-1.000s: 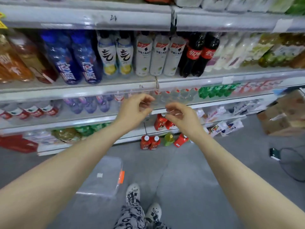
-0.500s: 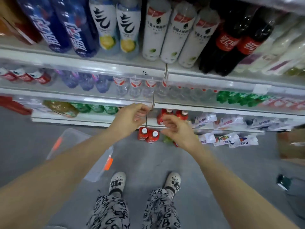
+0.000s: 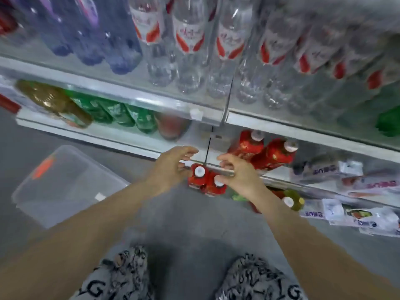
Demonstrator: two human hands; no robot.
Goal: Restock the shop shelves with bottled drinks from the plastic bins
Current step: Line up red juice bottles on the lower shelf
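Bin, far L: clear rectangular plastic bin (image 3: 65, 187) w/ orange latch (image 3: 43, 167), on the grey floor. Floor shows thru its walls; contents can't be made out in the blur.
Upper shelf: blue-purple plastic bottles (image 3: 104, 40) at L, then clear water bottles w/ red-white labels (image 3: 188, 40) running R.
Shelf below: brown bottle (image 3: 54, 100), w/ green bottles (image 3: 121, 113) just beside it.
L hand (image 3: 171, 167): fingers loosely curved & spread, holding nothing. Fingertips sit just L of the nearer red bottle; contact can't be told.
Task bottles: two small red bottles w/ white caps (image 3: 195, 181), upright on the floor and touching each other. They stand just in front of the lowest white shelf (image 3: 129, 139), between the two hands.
R hand (image 3: 240, 176): fingers curled over the R one of the pair, partly covering its cap. Gripping or only above it: can't tell.
Lowest shelf, R of hands: two more red capped bottles (image 3: 270, 152), then white printed pouches (image 3: 346, 176).
Floor by R wrist: yellow-green bottle (image 3: 293, 201), white cap.
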